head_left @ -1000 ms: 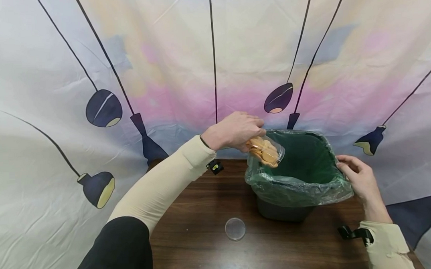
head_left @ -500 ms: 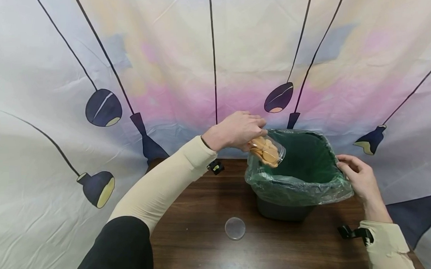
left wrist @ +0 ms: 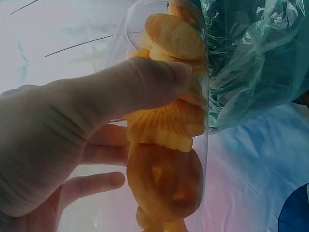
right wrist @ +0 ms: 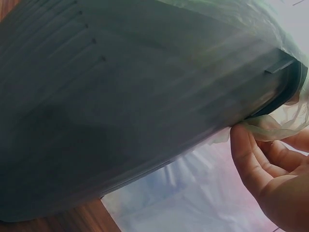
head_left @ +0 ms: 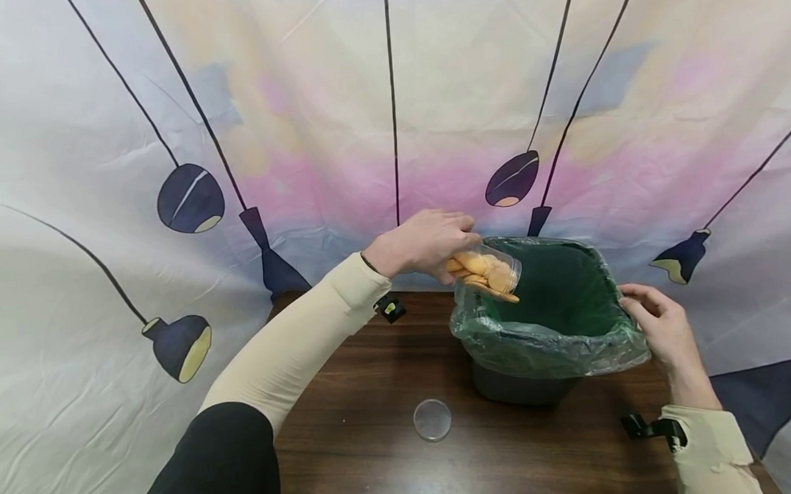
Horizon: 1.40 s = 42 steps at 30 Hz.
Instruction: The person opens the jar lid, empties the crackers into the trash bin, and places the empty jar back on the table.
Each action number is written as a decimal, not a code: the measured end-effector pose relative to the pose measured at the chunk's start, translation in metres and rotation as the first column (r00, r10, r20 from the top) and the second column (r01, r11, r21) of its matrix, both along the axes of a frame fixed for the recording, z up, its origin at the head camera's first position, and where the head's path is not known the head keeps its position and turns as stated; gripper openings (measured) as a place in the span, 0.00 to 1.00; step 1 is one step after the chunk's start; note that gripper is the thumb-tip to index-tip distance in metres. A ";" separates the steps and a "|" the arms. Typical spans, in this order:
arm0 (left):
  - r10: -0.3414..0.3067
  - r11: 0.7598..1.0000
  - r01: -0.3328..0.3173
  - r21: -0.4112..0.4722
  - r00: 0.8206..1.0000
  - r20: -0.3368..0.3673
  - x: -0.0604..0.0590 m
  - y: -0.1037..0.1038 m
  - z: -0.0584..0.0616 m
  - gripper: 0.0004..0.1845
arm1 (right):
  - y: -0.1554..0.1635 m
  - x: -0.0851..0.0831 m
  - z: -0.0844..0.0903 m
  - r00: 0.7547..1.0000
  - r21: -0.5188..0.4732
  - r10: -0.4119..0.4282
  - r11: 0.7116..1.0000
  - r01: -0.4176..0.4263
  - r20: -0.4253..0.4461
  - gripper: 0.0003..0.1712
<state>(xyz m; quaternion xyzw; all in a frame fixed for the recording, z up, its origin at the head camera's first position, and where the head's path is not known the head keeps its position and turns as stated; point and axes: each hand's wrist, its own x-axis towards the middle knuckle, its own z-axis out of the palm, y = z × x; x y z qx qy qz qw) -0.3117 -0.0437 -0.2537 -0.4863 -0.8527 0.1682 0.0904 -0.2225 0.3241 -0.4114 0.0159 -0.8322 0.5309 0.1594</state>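
My left hand (head_left: 425,242) grips a clear plastic jar (head_left: 517,267) of golden biscuits (head_left: 499,275), tilted over the left rim of a dark bin (head_left: 524,389). One biscuit sticks out at the jar's mouth. In the left wrist view, the thumb lies across the jar, with ridged and ring-shaped biscuits (left wrist: 164,179) visible through its wall. A green bin bag (head_left: 552,347) lines the bin and folds over its edge. My right hand (head_left: 664,331) pinches the bag and rim at the right side; in the right wrist view, the bag's edge (right wrist: 270,130) runs between its fingers.
A clear round lid (head_left: 432,420) lies on the dark wooden table (head_left: 365,455), in front and to the left of the bin. Behind the table hangs a cloth (head_left: 337,131) printed with lamps.
My left hand has shifted slightly left, and the jar lies flatter. The biscuits have slid, so one now pokes out of its mouth. My right hand has stayed on the rim.
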 end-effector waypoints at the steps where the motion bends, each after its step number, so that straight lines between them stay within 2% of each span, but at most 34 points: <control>1: 0.002 1.000 -0.002 0.002 1.000 0.003 -0.001 0.000 0.000 0.35 | 0.000 0.000 0.000 1.000 0.000 0.000 1.000 0.000 0.001 0.16; 13: -0.002 1.000 0.002 0.029 1.000 0.022 -0.003 -0.004 -0.001 0.33 | -0.002 -0.001 0.001 1.000 0.005 -0.005 1.000 0.005 0.005 0.17; 19: -0.008 1.000 0.008 0.009 1.000 0.020 -0.001 -0.003 0.002 0.31 | -0.003 -0.001 0.000 1.000 0.005 -0.004 1.000 0.004 0.008 0.17; 22: -0.005 1.000 0.005 0.000 1.000 0.012 0.002 0.000 0.005 0.29 | -0.002 -0.001 0.001 1.000 0.004 -0.004 1.000 0.004 0.011 0.17; 27: -0.011 0.999 0.009 -0.046 0.999 -0.041 0.006 0.007 0.011 0.27 | -0.002 0.000 0.002 1.000 0.004 -0.006 1.000 0.006 0.014 0.17; 34: 0.007 0.993 -0.014 -0.117 0.998 -0.067 0.006 0.015 0.013 0.31 | -0.003 -0.001 0.002 1.000 -0.014 -0.006 1.000 0.006 0.008 0.16; 42: 0.035 0.993 -0.042 -0.108 0.997 -0.065 0.004 0.014 0.009 0.36 | -0.002 0.000 0.003 1.000 -0.025 -0.006 1.000 0.006 0.018 0.15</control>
